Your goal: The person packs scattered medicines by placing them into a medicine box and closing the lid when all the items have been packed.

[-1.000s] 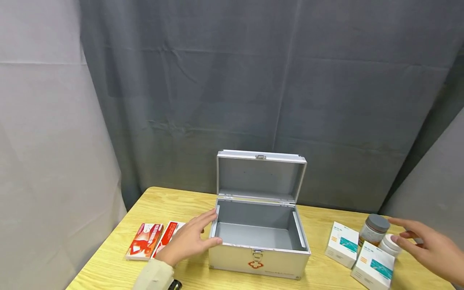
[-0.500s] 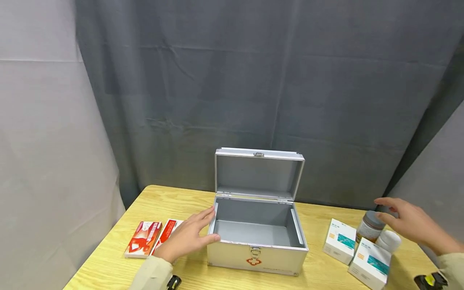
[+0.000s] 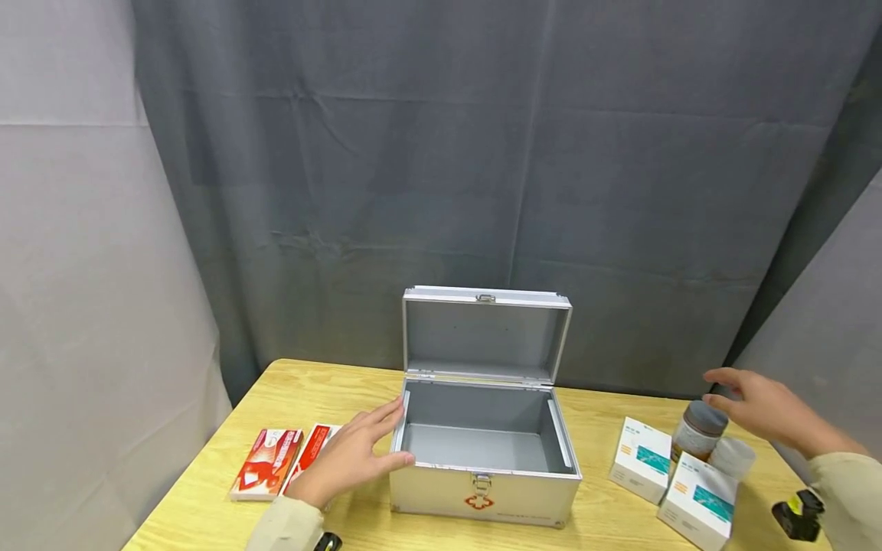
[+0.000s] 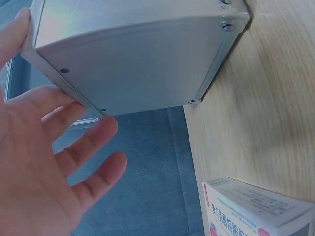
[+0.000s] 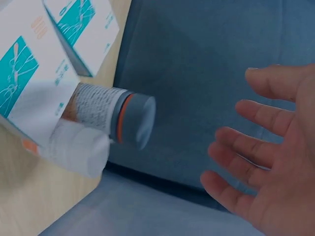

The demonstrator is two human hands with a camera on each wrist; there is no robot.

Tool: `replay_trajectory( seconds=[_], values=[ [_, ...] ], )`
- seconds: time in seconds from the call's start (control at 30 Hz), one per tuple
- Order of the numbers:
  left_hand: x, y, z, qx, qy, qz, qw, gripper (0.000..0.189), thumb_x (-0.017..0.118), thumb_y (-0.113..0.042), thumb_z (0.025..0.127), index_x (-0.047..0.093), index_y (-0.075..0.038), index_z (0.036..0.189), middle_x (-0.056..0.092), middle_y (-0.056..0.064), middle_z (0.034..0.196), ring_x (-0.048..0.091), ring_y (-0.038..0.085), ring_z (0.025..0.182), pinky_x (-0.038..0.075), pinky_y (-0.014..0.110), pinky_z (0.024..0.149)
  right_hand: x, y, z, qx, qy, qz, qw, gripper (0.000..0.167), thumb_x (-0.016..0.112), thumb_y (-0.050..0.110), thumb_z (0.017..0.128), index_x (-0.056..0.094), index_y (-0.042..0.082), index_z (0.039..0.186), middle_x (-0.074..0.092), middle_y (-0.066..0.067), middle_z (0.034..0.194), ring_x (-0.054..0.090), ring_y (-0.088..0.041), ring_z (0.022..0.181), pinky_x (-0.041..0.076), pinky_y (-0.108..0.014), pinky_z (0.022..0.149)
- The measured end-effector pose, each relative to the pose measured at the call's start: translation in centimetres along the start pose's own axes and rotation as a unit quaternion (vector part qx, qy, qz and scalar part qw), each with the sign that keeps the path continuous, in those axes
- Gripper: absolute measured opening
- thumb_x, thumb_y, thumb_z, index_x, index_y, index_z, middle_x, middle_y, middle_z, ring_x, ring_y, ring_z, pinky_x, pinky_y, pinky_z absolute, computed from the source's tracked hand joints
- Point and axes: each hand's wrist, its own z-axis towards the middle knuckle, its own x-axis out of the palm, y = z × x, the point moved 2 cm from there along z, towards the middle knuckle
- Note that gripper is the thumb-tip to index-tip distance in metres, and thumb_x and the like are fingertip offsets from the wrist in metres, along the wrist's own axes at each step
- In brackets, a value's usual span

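An aluminium first-aid box (image 3: pixel 482 493) stands on the table with its lid (image 3: pixel 485 340) raised; no contents show inside. My left hand (image 3: pixel 354 458) touches its left rim with extended fingers, and the left wrist view shows fingertips along the box's edge (image 4: pixel 133 69). Over at the right, my right hand (image 3: pixel 768 409) hovers by a grey-capped bottle (image 3: pixel 696 440). In the right wrist view its fingers are spread and apart from that bottle (image 5: pixel 101 105). A white bottle (image 5: pixel 81 147) stands beside it. Two white-and-teal medicine cartons (image 3: pixel 641 463) lie in front of the bottles.
Two red-and-white medicine boxes (image 3: pixel 267 463) lie left of the first-aid box, one partly behind my left hand. Grey cloth (image 3: pixel 344 191) hangs behind the wooden table (image 3: pixel 310 379), with pale cloth (image 3: pixel 89 306) at the left side.
My right hand has moved from beside the white bottle up and back to the grey-capped one, and its sleeve has come into view. My left hand has stayed at the box's rim.
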Motion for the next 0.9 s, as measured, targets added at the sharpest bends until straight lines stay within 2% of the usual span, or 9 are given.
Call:
replay_trajectory(
  seconds=[0.17, 0.3, 0.53, 0.9],
  values=[
    [0.1, 0.0, -0.2, -0.009, -0.002, -0.015, 0.9999, 0.081, 0.069, -0.059, 0.084, 0.049, -0.013, 0.147, 0.041, -0.001, 0.159, 0.044, 0.042, 0.14, 0.036, 0.063, 0.112, 0.8, -1.2, 0.4, 0.015, 0.014, 0.008, 0.9998, 0.061, 0.057, 0.037, 0.099, 0.052, -0.014, 0.13, 0.051, -0.043, 0.129, 0.058, -0.054, 0.104, 0.052, -0.053, 0.074],
    [0.0, 0.1, -0.1, -0.009, -0.003, -0.018, 0.9998, 0.081, 0.069, -0.059, 0.084, 0.048, -0.014, 0.148, 0.04, -0.003, 0.159, 0.044, 0.039, 0.14, 0.038, 0.06, 0.112, 0.9, -1.7, 0.7, 0.024, 0.023, 0.009, 0.9994, 0.063, 0.056, 0.038, 0.099, 0.05, -0.015, 0.131, 0.049, -0.045, 0.129, 0.058, -0.055, 0.104, 0.052, -0.054, 0.074],
    [-0.7, 0.2, 0.2, -0.021, -0.003, -0.013, 0.9997, 0.081, 0.069, -0.059, 0.084, 0.046, -0.017, 0.149, 0.038, -0.005, 0.16, 0.042, 0.037, 0.142, 0.037, 0.06, 0.113, 1.2, -2.0, 1.3, 0.028, 0.025, 0.014, 0.9992, 0.063, 0.054, 0.037, 0.1, 0.047, -0.016, 0.133, 0.047, -0.046, 0.131, 0.051, -0.061, 0.111, 0.051, -0.058, 0.078],
    [-1.0, 0.3, 0.3, -0.026, -0.006, -0.016, 0.9995, 0.08, 0.072, -0.057, 0.082, 0.048, -0.016, 0.147, 0.04, -0.004, 0.16, 0.04, 0.037, 0.143, 0.036, 0.06, 0.114, 1.5, -2.2, 1.8, 0.03, 0.033, 0.015, 0.9989, 0.063, 0.056, 0.034, 0.099, 0.046, -0.019, 0.132, 0.047, -0.047, 0.13, 0.048, -0.063, 0.113, 0.05, -0.06, 0.08]
  ],
)
